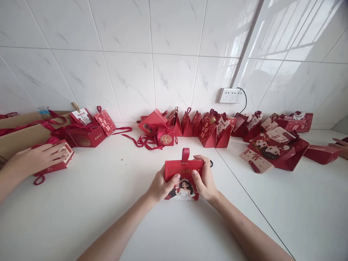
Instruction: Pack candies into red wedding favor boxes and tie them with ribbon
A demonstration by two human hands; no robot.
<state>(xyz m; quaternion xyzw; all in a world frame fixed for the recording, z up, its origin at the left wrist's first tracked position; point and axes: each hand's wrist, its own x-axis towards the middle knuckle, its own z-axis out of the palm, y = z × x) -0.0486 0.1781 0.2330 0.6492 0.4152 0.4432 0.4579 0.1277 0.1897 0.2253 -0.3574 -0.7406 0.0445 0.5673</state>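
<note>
A red gift box (187, 185) with a cartoon bride and a dark red ribbon loop on top stands near the middle of the table, held between both hands. My left hand (164, 184) grips its left side, thumb pressed on the front panel. On the opposite side, my right hand (205, 179) wraps around the upper right edge, its thumb also on the front. The fingers behind the box are mostly hidden. A thin black loop shows just past the right fingers.
Several red gift boxes (209, 130) line the tiled wall. A box with a round gold emblem (166, 136) sits among loose ribbons. At left, another person's hand (40, 159) rests on a red box beside a brown paper bag (25, 145). Another hand (341, 145) shows at the right edge.
</note>
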